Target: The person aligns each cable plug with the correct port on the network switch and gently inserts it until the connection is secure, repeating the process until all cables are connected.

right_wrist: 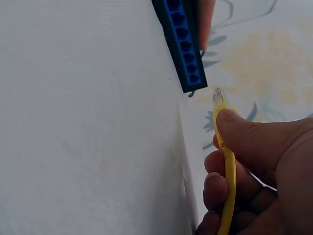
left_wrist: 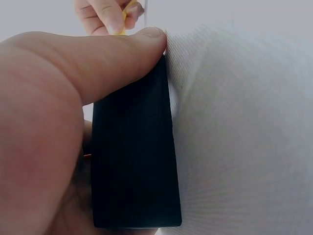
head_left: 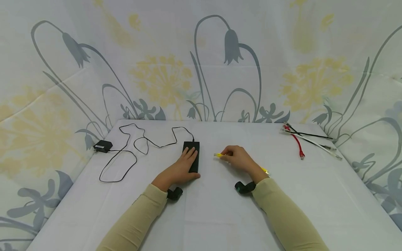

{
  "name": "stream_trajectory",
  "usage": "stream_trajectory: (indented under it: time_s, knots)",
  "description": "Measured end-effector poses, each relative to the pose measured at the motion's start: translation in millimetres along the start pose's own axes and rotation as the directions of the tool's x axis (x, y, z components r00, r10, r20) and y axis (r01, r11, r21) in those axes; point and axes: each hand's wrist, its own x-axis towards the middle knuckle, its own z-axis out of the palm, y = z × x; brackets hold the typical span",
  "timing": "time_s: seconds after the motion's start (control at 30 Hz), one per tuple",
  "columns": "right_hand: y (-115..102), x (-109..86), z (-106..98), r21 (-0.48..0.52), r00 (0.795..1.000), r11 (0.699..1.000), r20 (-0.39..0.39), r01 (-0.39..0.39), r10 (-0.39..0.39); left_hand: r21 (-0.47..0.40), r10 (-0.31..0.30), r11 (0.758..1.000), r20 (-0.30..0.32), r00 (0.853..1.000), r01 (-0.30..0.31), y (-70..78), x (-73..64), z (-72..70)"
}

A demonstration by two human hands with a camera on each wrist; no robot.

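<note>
My left hand (head_left: pixel 179 169) holds a black network switch (head_left: pixel 194 158) on the white table, with its fingers across the top. In the left wrist view, the thumb (left_wrist: pixel 117 61) reaches down past one corner of the switch. A row of blue ports shows along the side of the switch facing my right hand. My right hand (head_left: pixel 239 158) pinches a short yellow network cable (right_wrist: pixel 229 174) between thumb and fingers, just behind its clear plug (right_wrist: pixel 217 95). That plug points toward the switch with a gap between them. The cable's other end shows beside the right wrist.
A black power adapter (head_left: pixel 103 146) sits at the left table edge, its thin cord (head_left: pixel 136 161) looping across to the back of the switch. At the far right lie a red network cable (head_left: pixel 296 141) and several black and white ones. A flowered curtain (head_left: pixel 207 87) surrounds the table.
</note>
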Motion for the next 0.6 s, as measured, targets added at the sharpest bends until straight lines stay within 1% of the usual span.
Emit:
stream_trajectory:
  time_s: [0.2, 0.43, 0.6]
  knots:
    - [-3.4, 0.8, 5.0, 0.005, 0.999, 1.0, 0.015, 0.03, -0.031, -0.009, -0.005, 1.0, 0.003, 1.0, 0.005, 0.2, 0.1, -0.3]
    - [-11.6, -2.7, 9.9, -0.003, 0.996, 0.997, 0.041, 0.076, -0.076, -0.004, -0.016, 1.0, 0.004, 1.0, 0.016, 0.8, 0.7, -0.9]
    - [-14.3, -3.4, 14.1, -0.012, 0.993, 0.994, 0.053, 0.105, -0.104, -0.012, -0.014, 1.0, -0.001, 1.0, 0.014, 1.0, 0.8, -1.1]
